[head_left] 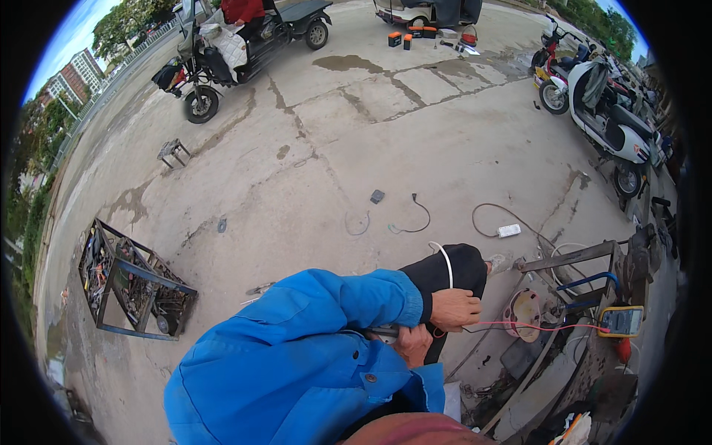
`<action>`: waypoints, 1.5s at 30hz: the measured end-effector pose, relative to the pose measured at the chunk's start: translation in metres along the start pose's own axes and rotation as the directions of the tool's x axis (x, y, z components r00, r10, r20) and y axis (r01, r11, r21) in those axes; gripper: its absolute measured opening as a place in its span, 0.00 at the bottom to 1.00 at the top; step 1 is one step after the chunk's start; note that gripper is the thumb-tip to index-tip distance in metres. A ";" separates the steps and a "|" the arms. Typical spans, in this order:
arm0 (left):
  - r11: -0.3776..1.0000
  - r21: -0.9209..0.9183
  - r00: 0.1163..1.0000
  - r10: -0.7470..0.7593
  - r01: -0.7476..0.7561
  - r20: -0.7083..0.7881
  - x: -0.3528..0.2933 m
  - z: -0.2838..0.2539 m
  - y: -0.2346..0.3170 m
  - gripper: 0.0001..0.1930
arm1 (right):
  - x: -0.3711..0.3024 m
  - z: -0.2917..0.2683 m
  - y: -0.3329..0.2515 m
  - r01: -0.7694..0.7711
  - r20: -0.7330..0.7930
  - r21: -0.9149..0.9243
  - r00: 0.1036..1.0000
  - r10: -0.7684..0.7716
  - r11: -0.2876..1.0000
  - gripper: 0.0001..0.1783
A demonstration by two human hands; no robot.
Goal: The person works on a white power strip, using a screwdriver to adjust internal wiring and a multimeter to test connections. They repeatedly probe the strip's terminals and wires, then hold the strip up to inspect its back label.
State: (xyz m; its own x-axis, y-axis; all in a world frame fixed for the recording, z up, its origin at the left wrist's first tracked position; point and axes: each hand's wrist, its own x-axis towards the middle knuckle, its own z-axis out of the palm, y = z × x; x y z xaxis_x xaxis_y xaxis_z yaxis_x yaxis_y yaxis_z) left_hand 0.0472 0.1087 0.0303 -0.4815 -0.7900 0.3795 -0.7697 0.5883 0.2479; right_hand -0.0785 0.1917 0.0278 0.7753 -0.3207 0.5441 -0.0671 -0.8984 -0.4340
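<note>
From my end I count one broad concrete yard [311,222], roomiest ahead of the knee and out to the left; the right side is tight. Two three-wheelers stand along the far edge: one [259,43] with a person in red on it, the other [445,13] cut off by the top of my view. Toward the right edge I count at least two scooters, one white [612,122] and one red [544,59]; those behind overlap too much to number. One open-framed crate [106,292] of tools stands well left of the blue jacket [252,348]. One metal frame [567,256] crowds the right, with one pink basket [512,315] between it and the dark knee [460,267]. One low stool [169,146] sits far left, open concrete around it.

I have two hands, close together beside the knee. The left hand [456,308] has its fingers bent in; the right hand [413,345] is curled below it, partly hidden. I cannot tell what either grips. I count four orange-and-black boxes [394,39] near the second three-wheeler, one yellow meter [623,321] at the right, one white socket block [509,231] beyond the knee, and one red lead [504,322] running from the meter to the hands.
</note>
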 end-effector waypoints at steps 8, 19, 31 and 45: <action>0.978 -0.199 0.991 0.040 -0.065 -0.127 0.009 0.013 -0.019 0.16 | 0.010 0.004 0.014 0.004 0.020 -0.075 1.000 -0.002 0.997 0.41; 0.952 -0.305 0.986 -0.075 0.026 -0.150 -0.001 0.001 -0.031 0.17 | 0.009 0.018 0.018 0.004 0.088 -0.129 0.996 0.007 0.992 0.41; 0.979 -0.115 0.984 -0.174 0.169 -0.034 -0.024 -0.004 -0.038 0.16 | 0.023 0.028 0.010 0.052 0.097 -0.041 0.994 -0.048 0.998 0.40; 0.971 -0.224 0.982 -0.117 0.081 -0.149 0.005 -0.014 -0.035 0.17 | 0.030 -0.005 0.016 -0.069 0.159 0.026 0.985 0.064 0.997 0.38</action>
State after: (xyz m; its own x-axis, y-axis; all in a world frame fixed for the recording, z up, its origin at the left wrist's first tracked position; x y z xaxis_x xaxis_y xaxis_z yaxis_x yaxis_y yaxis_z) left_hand 0.0778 0.0869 0.0361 -0.3208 -0.8186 0.4764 -0.6927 0.5458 0.4714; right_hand -0.0594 0.1667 0.0408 0.8596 -0.3255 0.3938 -0.1040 -0.8662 -0.4888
